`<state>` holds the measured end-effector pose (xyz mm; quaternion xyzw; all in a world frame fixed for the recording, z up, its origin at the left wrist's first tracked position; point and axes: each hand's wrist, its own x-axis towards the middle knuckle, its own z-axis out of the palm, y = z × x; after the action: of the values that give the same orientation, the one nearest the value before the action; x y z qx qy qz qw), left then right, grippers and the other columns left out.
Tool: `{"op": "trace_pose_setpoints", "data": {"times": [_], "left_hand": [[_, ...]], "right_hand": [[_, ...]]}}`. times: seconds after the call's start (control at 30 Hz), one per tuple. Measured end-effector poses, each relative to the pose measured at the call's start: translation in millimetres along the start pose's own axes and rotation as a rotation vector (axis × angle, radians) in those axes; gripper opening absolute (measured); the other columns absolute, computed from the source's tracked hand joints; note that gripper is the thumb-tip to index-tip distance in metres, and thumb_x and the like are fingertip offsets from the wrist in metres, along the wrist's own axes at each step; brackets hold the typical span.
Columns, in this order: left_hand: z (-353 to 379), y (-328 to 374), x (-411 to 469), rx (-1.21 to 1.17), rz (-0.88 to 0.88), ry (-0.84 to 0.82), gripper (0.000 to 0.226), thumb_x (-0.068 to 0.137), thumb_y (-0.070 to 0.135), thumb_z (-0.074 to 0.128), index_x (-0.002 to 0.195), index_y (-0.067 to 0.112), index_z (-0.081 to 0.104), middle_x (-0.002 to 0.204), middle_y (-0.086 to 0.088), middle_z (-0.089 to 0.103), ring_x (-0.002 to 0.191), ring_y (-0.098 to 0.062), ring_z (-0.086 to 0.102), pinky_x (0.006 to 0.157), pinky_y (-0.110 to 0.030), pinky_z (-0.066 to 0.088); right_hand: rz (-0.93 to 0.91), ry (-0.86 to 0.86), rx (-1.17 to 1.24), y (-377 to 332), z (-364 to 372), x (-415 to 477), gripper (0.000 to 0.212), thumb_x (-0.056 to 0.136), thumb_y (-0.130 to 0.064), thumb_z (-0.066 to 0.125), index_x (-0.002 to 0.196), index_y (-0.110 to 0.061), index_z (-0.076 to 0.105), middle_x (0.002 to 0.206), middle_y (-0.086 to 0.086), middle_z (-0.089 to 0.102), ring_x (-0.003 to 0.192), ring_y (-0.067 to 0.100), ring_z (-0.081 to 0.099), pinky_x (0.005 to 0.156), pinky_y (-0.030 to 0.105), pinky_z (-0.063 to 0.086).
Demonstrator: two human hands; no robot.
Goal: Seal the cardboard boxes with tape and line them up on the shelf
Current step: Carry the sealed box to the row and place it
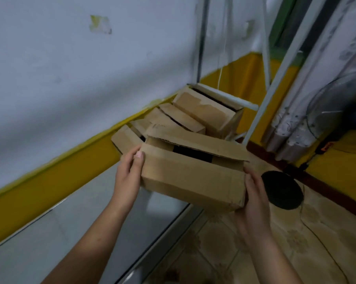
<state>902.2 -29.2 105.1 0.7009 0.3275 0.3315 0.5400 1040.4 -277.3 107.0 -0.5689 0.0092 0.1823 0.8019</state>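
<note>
Head view: the cardboard box (193,179) hangs just over the shelf (80,232), top flaps gaping. The left hand (130,173) grips its left end, thumb clamped on top. The right hand (252,193) wraps its right end, fingers pressed together. A row of boxes (183,117) stands farther along the shelf.

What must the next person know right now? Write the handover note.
Left hand grips the held box at its left end; right hand grips its right end.
The held box is in the air above the shelf; a dark gap shows between its top flaps, no tape visible.
Done: a row of boxes stands on the shelf by the wall.
Left: probably tape this box, then add it to the row.
</note>
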Motion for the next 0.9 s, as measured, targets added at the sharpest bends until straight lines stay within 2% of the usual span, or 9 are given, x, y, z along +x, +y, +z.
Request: {"op": "trace_pose_setpoints", "data": {"times": [0.1,0.17,0.27,0.3,0.37,0.47,0.57,0.8,0.9], "left_hand": [[-5.1,7.8,0.3,-0.037,0.015,0.099,0.054,0.102,0.068,0.041,0.139,0.036,0.065,0.136,0.017,0.066,0.130,-0.005,0.058,0.110,-0.041,0.048],[-11.4,12.8,-1.3,-0.048,0.027,0.175,0.045,0.109,0.057,0.039,0.136,0.035,0.067,0.132,0.018,0.070,0.126,-0.004,0.061,0.103,-0.035,0.049],[-30.9,6.1,-11.5,-0.064,-0.024,0.279,0.046,0.109,0.051,0.038,0.135,0.031,0.070,0.135,0.008,0.070,0.129,-0.018,0.062,0.107,-0.052,0.049],[-38.7,1.0,-16.0,-0.052,-0.035,0.331,0.046,0.109,0.050,0.038,0.135,0.031,0.071,0.136,0.006,0.070,0.130,-0.021,0.062,0.110,-0.058,0.047],[-54.1,-9.7,-23.7,-0.053,-0.073,0.438,0.047,0.110,0.049,0.037,0.131,0.029,0.074,0.136,0.003,0.070,0.130,-0.024,0.062,0.113,-0.063,0.043],[-68.4,-20.1,-30.5,-0.184,-0.181,0.666,0.055,0.103,0.067,0.040,0.128,0.031,0.074,0.134,0.002,0.071,0.127,-0.024,0.064,0.113,-0.063,0.044],[-74.1,-46.6,-35.6,-0.300,-0.290,0.799,0.076,0.087,0.087,0.052,0.147,0.038,0.054,0.148,0.000,0.060,0.135,-0.025,0.059,0.113,-0.062,0.046],[-54.9,-102.1,-64.5,-0.259,-0.419,0.605,0.060,0.098,0.065,0.062,0.149,0.036,0.049,0.140,0.000,0.066,0.124,-0.021,0.067,0.103,-0.051,0.056],[-64.4,-115.9,-50.3,-0.243,-0.543,0.544,0.046,0.104,0.050,0.059,0.148,0.039,0.048,0.132,0.005,0.067,0.112,-0.011,0.069,0.084,-0.036,0.059]], "right_hand": [[0.116,-0.144,-0.005,1.7,7.4,25.6,0.032,0.097,-0.041,0.063,0.127,-0.031,0.066,0.127,0.004,0.070,0.109,0.021,0.070,0.081,0.043,0.053],[0.238,-0.271,-0.029,2.2,8.3,38.2,0.068,0.076,-0.061,0.080,0.137,-0.036,0.061,0.134,0.004,0.068,0.118,0.027,0.068,0.089,0.048,0.055],[0.413,-0.393,-0.064,-7.4,16.0,37.1,0.098,0.063,-0.090,0.068,0.145,-0.040,0.052,0.151,-0.001,0.054,0.132,0.022,0.057,0.108,0.037,0.049],[0.501,-0.451,-0.062,-1.3,21.3,41.5,0.103,0.059,-0.088,0.072,0.145,-0.037,0.051,0.149,-0.001,0.056,0.131,0.022,0.057,0.110,0.035,0.046],[0.602,-0.574,-0.161,21.9,26.1,50.6,0.097,0.057,-0.051,0.090,0.145,-0.031,0.054,0.132,0.003,0.070,0.122,0.030,0.063,0.106,0.052,0.047],[0.771,-0.643,-0.264,53.5,43.5,44.9,0.079,0.071,-0.021,0.083,0.144,-0.029,0.054,0.123,0.006,0.073,0.117,0.034,0.065,0.093,0.062,0.054],[0.874,-0.648,-0.248,89.9,65.1,24.3,0.060,0.089,-0.007,0.074,0.140,-0.031,0.055,0.128,0.010,0.068,0.117,0.033,0.064,0.087,0.063,0.058],[1.010,-0.522,-0.188,168.7,143.6,-7.5,0.081,0.060,-0.009,0.088,0.134,-0.017,0.056,0.130,0.019,0.065,0.119,0.034,0.065,0.083,0.052,0.062],[1.059,-0.484,-0.210,187.6,169.4,3.4,0.055,0.075,-0.005,0.083,0.127,-0.007,0.064,0.119,0.019,0.068,0.108,0.029,0.067,0.083,0.043,0.063]]}}
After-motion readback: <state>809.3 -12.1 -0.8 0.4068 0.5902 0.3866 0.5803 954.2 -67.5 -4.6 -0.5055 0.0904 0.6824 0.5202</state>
